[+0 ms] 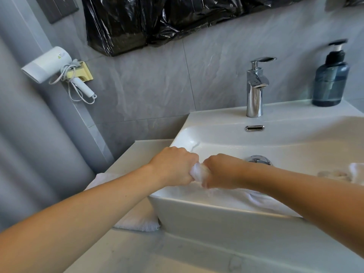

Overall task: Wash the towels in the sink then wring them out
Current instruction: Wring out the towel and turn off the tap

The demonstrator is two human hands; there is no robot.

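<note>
Towel in hand: a white towel, twisted into a tight roll, is held over the left front part of the sink. Only a short stretch of it shows between the two fists.
Left hand: the left hand is clenched round the left end of the twisted towel, knuckles up.
Right hand: the right hand is clenched round the right end, close against the left hand, almost touching it.
Towel tail: more white cloth trails from under the right hand along the inside of the sink's front wall. Whether it is one piece with the twisted part cannot be told.
Second towel: a white towel lies flat on the counter, just left of the sink and partly under the left forearm.
Third cloth: a white piece shows at the right edge, inside the sink; blurred.
Sink: white, rectangular, standing on the counter. A chrome drain plug sits in the basin floor beyond the right hand; an overflow slot is in the back wall.
Tap: a chrome tap stands on the sink's back ledge; no water is seen running from it.
Soap: a blue pump bottle stands to the right of the tap.
Wall: grey tiles. A white hairdryer hangs in a yellow holder at left. Black plastic sheeting covers the area above.
</note>
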